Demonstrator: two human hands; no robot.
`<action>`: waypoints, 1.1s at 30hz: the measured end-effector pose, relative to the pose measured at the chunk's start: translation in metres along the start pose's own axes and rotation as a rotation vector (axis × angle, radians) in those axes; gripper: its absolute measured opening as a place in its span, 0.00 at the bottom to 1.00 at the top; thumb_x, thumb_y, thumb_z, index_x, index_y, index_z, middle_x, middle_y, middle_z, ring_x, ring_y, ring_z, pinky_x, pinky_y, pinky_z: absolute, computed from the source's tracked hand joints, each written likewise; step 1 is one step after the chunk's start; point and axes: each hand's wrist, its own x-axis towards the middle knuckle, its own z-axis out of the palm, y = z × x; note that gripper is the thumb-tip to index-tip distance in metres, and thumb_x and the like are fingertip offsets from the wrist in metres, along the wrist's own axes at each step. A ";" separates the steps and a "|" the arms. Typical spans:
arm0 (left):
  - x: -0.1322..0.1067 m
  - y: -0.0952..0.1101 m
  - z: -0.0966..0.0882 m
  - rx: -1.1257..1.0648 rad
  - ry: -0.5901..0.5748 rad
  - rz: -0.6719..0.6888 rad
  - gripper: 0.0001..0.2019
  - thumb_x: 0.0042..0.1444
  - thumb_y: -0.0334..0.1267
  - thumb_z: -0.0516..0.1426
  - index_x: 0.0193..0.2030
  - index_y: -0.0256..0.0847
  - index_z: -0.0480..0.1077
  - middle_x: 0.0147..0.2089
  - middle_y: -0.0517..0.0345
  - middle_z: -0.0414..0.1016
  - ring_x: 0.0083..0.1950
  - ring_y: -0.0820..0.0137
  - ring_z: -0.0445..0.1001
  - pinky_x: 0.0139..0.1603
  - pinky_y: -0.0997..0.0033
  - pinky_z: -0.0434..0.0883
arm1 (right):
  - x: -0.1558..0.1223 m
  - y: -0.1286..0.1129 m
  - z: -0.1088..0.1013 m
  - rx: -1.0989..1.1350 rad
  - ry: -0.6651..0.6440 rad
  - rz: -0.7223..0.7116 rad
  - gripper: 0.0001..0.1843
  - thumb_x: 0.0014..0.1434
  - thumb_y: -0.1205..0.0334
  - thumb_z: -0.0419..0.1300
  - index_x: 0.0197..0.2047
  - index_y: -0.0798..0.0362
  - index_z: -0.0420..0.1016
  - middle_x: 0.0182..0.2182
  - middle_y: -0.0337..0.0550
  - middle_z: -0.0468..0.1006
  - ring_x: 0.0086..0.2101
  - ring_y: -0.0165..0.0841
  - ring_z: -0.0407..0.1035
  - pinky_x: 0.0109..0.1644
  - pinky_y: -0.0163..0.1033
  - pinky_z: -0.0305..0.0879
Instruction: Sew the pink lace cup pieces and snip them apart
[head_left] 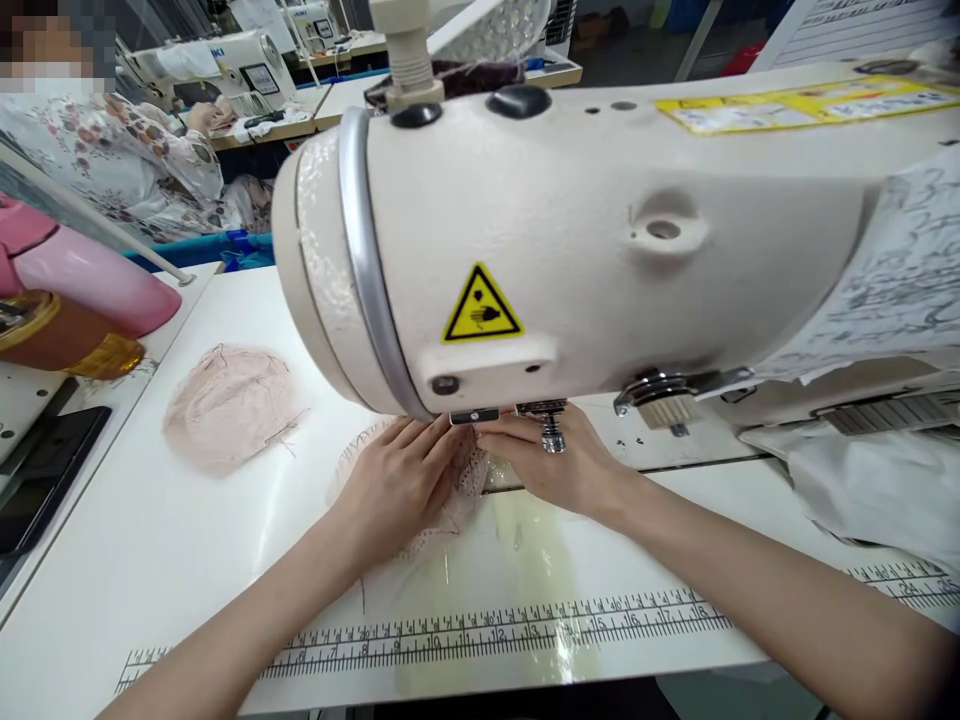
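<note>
Under the head of a cream sewing machine [570, 250], my left hand [401, 480] lies flat on a pale pink lace-edged piece of fabric [427, 545], fingers stretched forward. The fingertips reach beneath the machine head, where the needle area is hidden. My right hand [566, 465] comes in from the right with its fingers stretched left toward the fabric's edge. A metal thread-tension knob and the machine head cover part of them. Both hands look open, resting on the work. A second pale pink round fabric piece [232, 410] with loose threads lies to the left.
A printed ruler strip [465, 640] runs along the table's front edge. At left are a pink bottle [97, 275], an amber container [67, 335] and a black phone [49, 480]. White cloth [862, 490] lies at right. Another person in a floral sleeve [150, 150] sits beyond.
</note>
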 end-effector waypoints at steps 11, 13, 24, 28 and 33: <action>-0.004 0.007 -0.004 0.060 0.008 0.037 0.19 0.64 0.32 0.49 0.60 0.31 0.65 0.59 0.43 0.71 0.55 0.58 0.73 0.52 0.54 0.74 | 0.000 -0.004 -0.005 -0.009 -0.028 -0.030 0.15 0.60 0.73 0.53 0.42 0.48 0.78 0.42 0.40 0.81 0.39 0.31 0.73 0.41 0.37 0.66; -0.003 0.007 -0.004 0.061 -0.005 0.031 0.20 0.65 0.33 0.49 0.61 0.31 0.64 0.59 0.43 0.71 0.55 0.58 0.73 0.52 0.55 0.74 | 0.001 -0.004 -0.005 -0.012 -0.019 -0.025 0.15 0.60 0.72 0.53 0.42 0.48 0.78 0.40 0.40 0.81 0.38 0.31 0.73 0.41 0.37 0.66; 0.000 0.006 0.003 0.041 -0.001 -0.004 0.21 0.64 0.33 0.48 0.63 0.30 0.62 0.59 0.41 0.71 0.56 0.58 0.73 0.52 0.54 0.73 | 0.005 -0.005 -0.006 -0.017 0.030 -0.010 0.15 0.59 0.74 0.51 0.39 0.51 0.77 0.38 0.39 0.81 0.35 0.29 0.71 0.35 0.34 0.61; 0.002 0.004 0.003 0.021 -0.021 -0.011 0.21 0.65 0.33 0.47 0.63 0.31 0.61 0.59 0.43 0.71 0.54 0.58 0.74 0.51 0.54 0.73 | 0.006 -0.006 -0.008 -0.042 0.048 -0.005 0.15 0.59 0.75 0.51 0.38 0.52 0.77 0.33 0.38 0.80 0.33 0.28 0.71 0.32 0.34 0.59; 0.003 0.001 0.002 0.028 -0.026 -0.004 0.20 0.66 0.34 0.47 0.63 0.31 0.61 0.58 0.44 0.72 0.52 0.58 0.74 0.50 0.54 0.74 | 0.007 -0.007 -0.011 -0.053 0.014 0.003 0.15 0.61 0.73 0.49 0.38 0.52 0.76 0.32 0.38 0.81 0.30 0.28 0.69 0.29 0.35 0.57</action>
